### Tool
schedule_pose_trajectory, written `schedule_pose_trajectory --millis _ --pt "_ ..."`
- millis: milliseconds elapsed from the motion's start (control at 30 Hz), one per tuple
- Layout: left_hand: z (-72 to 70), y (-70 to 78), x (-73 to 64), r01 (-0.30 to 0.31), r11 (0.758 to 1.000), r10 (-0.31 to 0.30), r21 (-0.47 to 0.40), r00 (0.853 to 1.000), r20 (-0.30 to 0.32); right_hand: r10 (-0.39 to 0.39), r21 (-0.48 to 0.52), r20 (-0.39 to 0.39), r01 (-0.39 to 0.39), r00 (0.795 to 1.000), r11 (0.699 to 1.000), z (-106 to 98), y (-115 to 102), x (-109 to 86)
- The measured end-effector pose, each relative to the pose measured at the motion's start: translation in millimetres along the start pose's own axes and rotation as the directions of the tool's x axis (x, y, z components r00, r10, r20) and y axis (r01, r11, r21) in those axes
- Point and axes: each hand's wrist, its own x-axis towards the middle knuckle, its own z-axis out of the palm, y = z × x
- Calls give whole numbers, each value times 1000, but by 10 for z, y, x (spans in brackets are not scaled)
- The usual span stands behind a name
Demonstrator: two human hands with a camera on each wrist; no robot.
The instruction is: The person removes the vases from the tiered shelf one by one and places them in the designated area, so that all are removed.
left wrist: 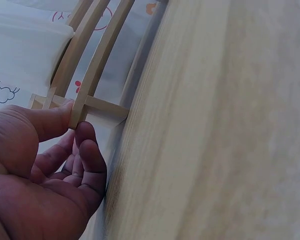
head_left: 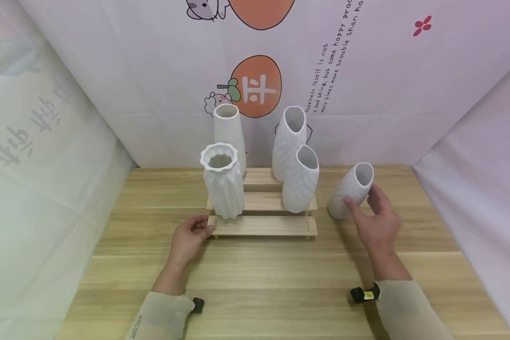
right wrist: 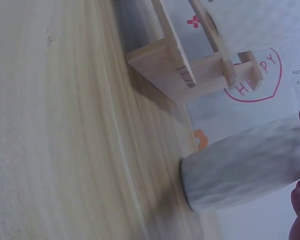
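My left hand (head_left: 190, 238) is at the left end of a stepped wooden rack (head_left: 263, 225). In the left wrist view, thumb and fingers (left wrist: 85, 150) pinch the end of its front slat. My right hand (head_left: 378, 222) holds a small white textured vase (head_left: 349, 191) between thumb and fingers, right of the rack. The right wrist view shows this vase (right wrist: 245, 167) with its base at the wooden tabletop; part of the hand is cut off. On the rack's middle step stand a white fluted vase (head_left: 225, 189) at left and a white slanted-mouth vase (head_left: 298, 186) at right.
Behind them, on the top step, are a smooth white vase (head_left: 230, 130) and another slanted-mouth vase (head_left: 288, 141). A printed white cloth (head_left: 174, 94) hangs along the back edge of the wood-grain table (head_left: 272, 283), with cloth at both sides too.
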Motion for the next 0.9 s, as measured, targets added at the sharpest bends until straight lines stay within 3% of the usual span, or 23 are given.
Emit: schedule_pose_trajectory --millis 367,667,900 --pt "17 -36 14 -14 1000 14 -3 1000 -7 10 46 -84 -6 996 999 -113 -143 -55" --pt "17 -48 18 -23 1000 23 -3 1000 -13 -71 121 -135 87 988 989 -148 -661 -152" --pt "15 -33 10 -20 1000 20 -3 1000 -12 -142 154 -139 163 980 974 -128 -859 -195"
